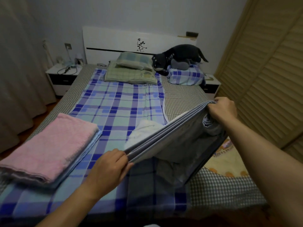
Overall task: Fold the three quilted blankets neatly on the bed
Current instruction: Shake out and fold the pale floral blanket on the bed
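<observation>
Grey blanket [183, 141] — held up off the bed, folded into several layers whose stacked edges run as a taut line from lower left to upper right; the rest hangs below that line toward the near right part of the bed.
Left hand [113, 164] — fingers and thumb curled round the lower-left end of the layered edge, pinching it.
Right hand [223, 110] — fingers closed on the upper-right end of the same edge, gripping a bunched corner.
Pink blanket [49, 148] — folded flat, lying on the near left part of the bed on top of a pale blue folded layer [91, 145].
White fabric [142, 133] — a rumpled heap on the bed just behind the held edge, partly hidden.
Bed [218, 190] — grey check cover, with a blue plaid sheet [118, 102] spread along its middle.
Head end — 2 green check pillows [131, 69], stacked; a blue plaid pillow [185, 76] to the right with a dark plush cat [178, 54] on it; white headboard [114, 40].
Yellow patterned cloth [229, 161] — at the right edge of the bed.
</observation>
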